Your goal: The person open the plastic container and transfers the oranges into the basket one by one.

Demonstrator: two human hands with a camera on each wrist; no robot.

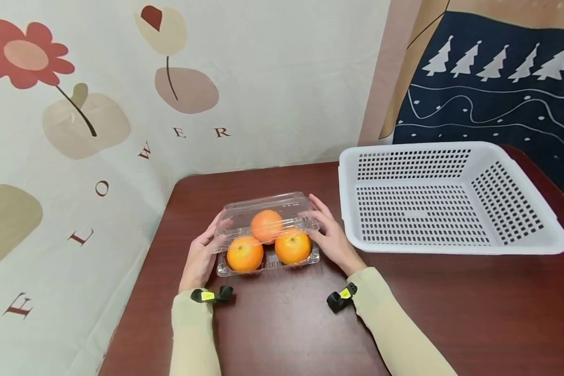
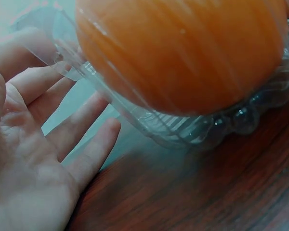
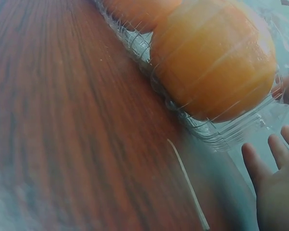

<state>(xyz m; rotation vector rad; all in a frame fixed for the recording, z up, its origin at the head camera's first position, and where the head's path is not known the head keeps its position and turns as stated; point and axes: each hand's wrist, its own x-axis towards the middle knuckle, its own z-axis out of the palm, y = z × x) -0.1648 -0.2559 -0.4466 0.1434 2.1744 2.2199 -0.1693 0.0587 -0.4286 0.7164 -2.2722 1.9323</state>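
Note:
A clear plastic clamshell box (image 1: pixel 273 265) on the table holds three oranges, two in front (image 1: pixel 245 254) (image 1: pixel 293 247) and one behind (image 1: pixel 266 225). Its lid (image 1: pixel 244 211) is tilted partly up over the fruit. At the left end, my left hand (image 1: pixel 201 256) holds the lid's edge between thumb and forefinger; in the left wrist view its other fingers (image 2: pixel 89 154) spread beside the box wall. My right hand (image 1: pixel 331 237) grips the lid at the right end, some fingertips seen through the plastic. Its lower fingers (image 3: pixel 254 166) stretch loosely beside the box in the right wrist view.
A white perforated plastic basket (image 1: pixel 418 214) stands to the right on the dark red wooden table (image 1: pixel 282 324). Behind is a pale cloth (image 1: pixel 282 94) printed with flowers and letters; a navy cloth (image 1: pixel 493 99) with white trees hangs at the back right.

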